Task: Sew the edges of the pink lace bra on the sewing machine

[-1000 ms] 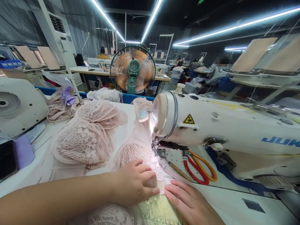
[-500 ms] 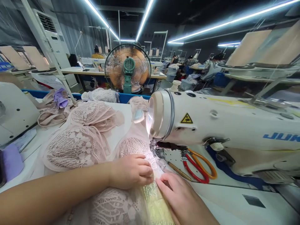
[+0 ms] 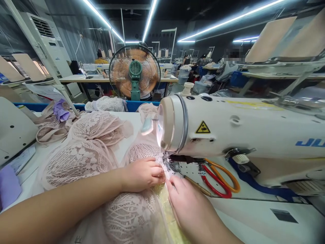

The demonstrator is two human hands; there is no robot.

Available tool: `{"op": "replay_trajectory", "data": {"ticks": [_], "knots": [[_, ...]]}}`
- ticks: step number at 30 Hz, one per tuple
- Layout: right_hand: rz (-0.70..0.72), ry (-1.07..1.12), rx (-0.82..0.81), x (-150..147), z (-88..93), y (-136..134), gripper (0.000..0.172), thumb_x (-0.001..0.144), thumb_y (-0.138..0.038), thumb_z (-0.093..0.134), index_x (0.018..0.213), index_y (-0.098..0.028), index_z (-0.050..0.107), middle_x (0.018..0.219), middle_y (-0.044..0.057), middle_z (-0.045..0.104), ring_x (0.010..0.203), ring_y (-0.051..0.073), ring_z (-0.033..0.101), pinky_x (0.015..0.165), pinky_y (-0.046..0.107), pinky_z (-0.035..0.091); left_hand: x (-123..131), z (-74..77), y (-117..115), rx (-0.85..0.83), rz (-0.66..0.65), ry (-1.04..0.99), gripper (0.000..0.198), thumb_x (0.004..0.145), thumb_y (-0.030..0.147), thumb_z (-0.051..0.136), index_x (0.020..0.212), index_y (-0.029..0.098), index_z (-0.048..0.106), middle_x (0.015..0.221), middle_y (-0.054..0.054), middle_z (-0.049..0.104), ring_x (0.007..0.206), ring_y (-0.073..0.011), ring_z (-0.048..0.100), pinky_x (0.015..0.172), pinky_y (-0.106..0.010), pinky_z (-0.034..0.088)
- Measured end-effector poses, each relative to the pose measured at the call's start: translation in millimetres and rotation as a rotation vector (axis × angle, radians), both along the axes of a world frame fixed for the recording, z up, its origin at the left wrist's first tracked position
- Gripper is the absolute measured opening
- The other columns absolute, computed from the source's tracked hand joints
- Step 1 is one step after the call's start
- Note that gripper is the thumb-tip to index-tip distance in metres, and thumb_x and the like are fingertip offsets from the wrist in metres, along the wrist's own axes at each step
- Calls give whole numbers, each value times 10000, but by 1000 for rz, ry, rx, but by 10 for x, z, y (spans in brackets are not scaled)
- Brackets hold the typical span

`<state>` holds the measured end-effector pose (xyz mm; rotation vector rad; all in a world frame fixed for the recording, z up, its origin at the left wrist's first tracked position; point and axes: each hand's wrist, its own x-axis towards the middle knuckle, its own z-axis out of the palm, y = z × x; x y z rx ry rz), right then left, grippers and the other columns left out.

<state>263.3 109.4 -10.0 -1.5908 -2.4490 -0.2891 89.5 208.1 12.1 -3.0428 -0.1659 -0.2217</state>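
Observation:
Under the needle area of a white sewing machine (image 3: 215, 125) lies pale pink lace fabric (image 3: 142, 151). My left hand (image 3: 143, 174) is closed on this fabric just left of the presser foot (image 3: 166, 161), its fingers curled. Close beside it, my right hand (image 3: 184, 200) has its fingers together at the fabric's edge, nearer to me than the foot. A yellow strip (image 3: 169, 211) runs from between the hands toward me, partly under the right hand. A lace cup (image 3: 130, 218) lies below my left wrist.
More lace cups (image 3: 76, 161) lie on the left of the white table (image 3: 254, 217). Scissors with red and orange handles (image 3: 219, 179) rest behind my right hand. A purple cloth (image 3: 61, 110) lies at the back left. A large fan (image 3: 135, 71) stands beyond.
Both hands have moved slightly forward toward the presser foot, with the fabric and yellow strip between them. The camera view has shifted a little.

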Motion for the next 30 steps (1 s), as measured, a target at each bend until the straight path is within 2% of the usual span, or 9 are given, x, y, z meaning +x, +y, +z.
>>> {"op": "replay_trajectory", "data": {"ticks": [3,8,13,21,23,26,28,30], "knots": [[15,-11,91,-16,-38,-5,293,665,-37,533,880,-123,713,786,88,677,637,235,598,485,345,490,-2,3,82,11,-7,16,304,971,186,355,1037,170,652,1079,-81,665,1052,-195,556,1001,-391,367],[87,-27,196,22,-104,-28,345,697,-91,514,980,-62,710,1046,152,704,692,257,637,448,347,530,-20,11,208,32,31,68,268,958,195,402,1088,185,636,1142,-65,655,1110,-201,537,1028,-394,345],[107,-70,192,51,-132,-32,394,697,-83,506,1047,-43,683,1095,152,690,680,254,645,426,346,541,-45,3,293,83,47,33,248,945,174,440,1086,186,644,1170,-42,650,1157,-205,516,1002,-376,369],[104,-81,166,57,-152,-33,375,770,-119,479,1087,-38,661,1143,163,665,696,257,651,466,363,561,-37,-6,469,111,99,41,239,913,152,494,1091,204,644,1176,-74,645,1118,-207,550,963,-404,388],[108,-56,141,95,-151,-57,383,794,-130,456,1120,-58,645,1181,143,650,726,251,657,511,366,578,-34,73,436,124,153,44,240,930,164,453,1050,205,657,1201,-75,628,1135,-222,532,985,-437,357],[124,21,98,213,-114,-140,382,825,-156,429,1152,-127,624,1212,92,639,899,247,656,678,356,600,-16,254,226,91,245,27,277,916,129,409,900,176,682,1154,-83,636,1084,-231,541,966,-426,363],[135,67,101,319,-85,-222,357,839,-150,418,1132,-155,622,1186,83,652,995,230,638,780,328,584,17,349,21,-23,260,73,236,875,134,451,811,162,676,1012,-79,664,943,-206,580,869,-352,430],[135,106,107,421,-78,-311,315,862,-153,411,1099,-160,619,1123,89,677,998,209,643,819,303,571,67,380,-161,-149,233,162,117,820,222,566,815,161,667,894,-67,658,833,-197,584,752,-305,469]]}}
